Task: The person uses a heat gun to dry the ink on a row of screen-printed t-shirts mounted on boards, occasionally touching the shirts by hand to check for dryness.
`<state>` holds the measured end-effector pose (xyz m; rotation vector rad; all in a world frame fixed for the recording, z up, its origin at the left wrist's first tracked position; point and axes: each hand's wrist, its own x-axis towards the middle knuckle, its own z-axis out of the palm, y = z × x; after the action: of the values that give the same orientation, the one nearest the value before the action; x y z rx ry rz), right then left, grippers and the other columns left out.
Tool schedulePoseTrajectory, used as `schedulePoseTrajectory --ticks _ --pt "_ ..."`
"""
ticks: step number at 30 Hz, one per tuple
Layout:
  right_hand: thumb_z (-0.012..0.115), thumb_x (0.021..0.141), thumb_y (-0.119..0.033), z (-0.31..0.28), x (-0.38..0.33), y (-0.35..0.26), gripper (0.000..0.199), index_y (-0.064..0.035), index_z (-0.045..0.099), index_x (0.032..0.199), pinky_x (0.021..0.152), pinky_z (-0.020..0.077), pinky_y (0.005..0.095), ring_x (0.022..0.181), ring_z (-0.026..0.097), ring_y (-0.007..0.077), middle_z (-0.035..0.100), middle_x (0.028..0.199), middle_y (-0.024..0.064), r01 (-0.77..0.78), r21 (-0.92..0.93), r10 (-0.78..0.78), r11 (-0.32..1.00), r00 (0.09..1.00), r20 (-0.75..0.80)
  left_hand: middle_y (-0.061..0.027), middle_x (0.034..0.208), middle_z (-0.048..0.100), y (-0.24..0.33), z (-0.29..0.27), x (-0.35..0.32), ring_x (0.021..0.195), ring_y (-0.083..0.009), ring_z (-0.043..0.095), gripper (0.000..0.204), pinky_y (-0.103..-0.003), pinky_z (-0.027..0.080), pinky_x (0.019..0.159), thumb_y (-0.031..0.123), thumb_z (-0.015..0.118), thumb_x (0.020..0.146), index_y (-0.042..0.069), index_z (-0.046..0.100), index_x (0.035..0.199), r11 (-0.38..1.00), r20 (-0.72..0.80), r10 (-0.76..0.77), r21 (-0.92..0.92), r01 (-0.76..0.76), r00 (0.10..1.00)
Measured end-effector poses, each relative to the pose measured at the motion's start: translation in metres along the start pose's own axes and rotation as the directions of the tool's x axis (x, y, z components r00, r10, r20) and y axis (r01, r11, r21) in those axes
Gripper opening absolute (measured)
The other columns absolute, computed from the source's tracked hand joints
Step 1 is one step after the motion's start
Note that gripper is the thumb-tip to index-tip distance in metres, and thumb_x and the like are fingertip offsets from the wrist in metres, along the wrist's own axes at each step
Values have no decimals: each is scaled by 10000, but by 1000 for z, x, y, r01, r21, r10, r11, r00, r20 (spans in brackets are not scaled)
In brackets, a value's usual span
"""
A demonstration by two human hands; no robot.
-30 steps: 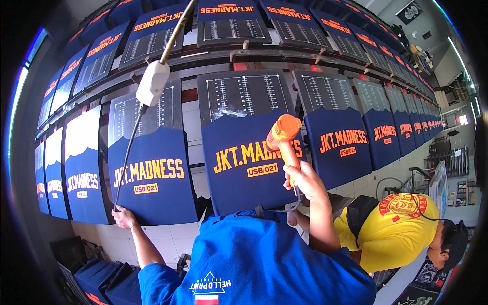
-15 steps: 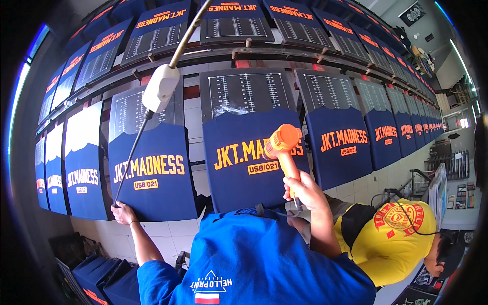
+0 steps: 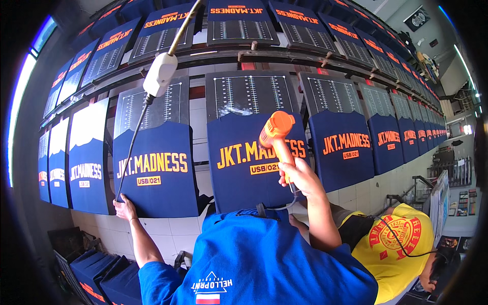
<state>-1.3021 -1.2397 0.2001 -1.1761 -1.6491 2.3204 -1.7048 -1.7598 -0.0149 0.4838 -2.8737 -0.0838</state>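
Note:
My right hand (image 3: 299,177) grips the handle of an orange heat gun (image 3: 276,130), its nozzle close to the yellow lettering on a navy shirt (image 3: 244,178) stretched over a tilted board in the middle. My left hand (image 3: 124,208) rests on the lower left corner of the neighbouring navy shirt (image 3: 157,188), next to a thin dark cable (image 3: 133,147). My blue shirt fills the lower centre of the view.
Rows of boards with navy printed shirts (image 3: 345,152) run left and right and along an upper tier (image 3: 239,20). A white plug connector (image 3: 160,73) hangs on the cable from above. A person in a yellow shirt (image 3: 401,249) crouches at the lower right. Folded navy shirts (image 3: 101,274) lie at the lower left.
The heat gun has shifted slightly left and up over the middle shirt's lettering. My left hand stays at the left shirt's lower corner.

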Motion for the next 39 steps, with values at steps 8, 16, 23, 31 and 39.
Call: schedulePoseTrajectory --ticks 8,16,23,31,39 --pt "573 936 -230 -2 14 -14 251 3 504 999 540 509 257 617 603 122 554 754 34 22 -6 -22 1000 998 64 -219 1232 565 -16 27 34 1132 -426 542 755 -549 385 967 688 438 868 123 372 1363 996 297 -85 53 72 951" --pt "575 942 -221 0 20 -14 245 5 502 1002 544 512 267 625 612 130 565 770 40 -18 -44 23 999 993 118 -262 1370 421 -25 30 45 1230 -453 448 778 -540 381 991 693 375 885 162 290 1447 983 374 -152 152 101 915" --pt "590 923 -216 19 -22 -12 236 -7 508 996 550 514 259 613 611 131 573 770 43 -136 -69 136 988 991 7 -198 1223 585 16 -6 23 1157 -408 538 589 -581 379 934 645 313 920 213 457 1293 967 296 -246 140 213 923" --pt "585 922 -233 53 7 -6 239 -5 520 949 520 510 264 588 607 133 560 732 43 34 -1 -34 999 989 -147 -148 1067 684 28 -17 19 1027 -363 627 545 -506 381 926 539 258 966 157 565 1206 961 227 -265 -13 275 937" --pt "563 930 -234 71 -1 -8 232 -11 540 991 539 510 265 606 602 125 575 746 39 -39 -46 33 998 992 -119 -129 1079 683 30 -22 18 1021 -361 629 497 -478 421 894 492 265 981 165 575 1191 966 234 -246 -26 259 941"
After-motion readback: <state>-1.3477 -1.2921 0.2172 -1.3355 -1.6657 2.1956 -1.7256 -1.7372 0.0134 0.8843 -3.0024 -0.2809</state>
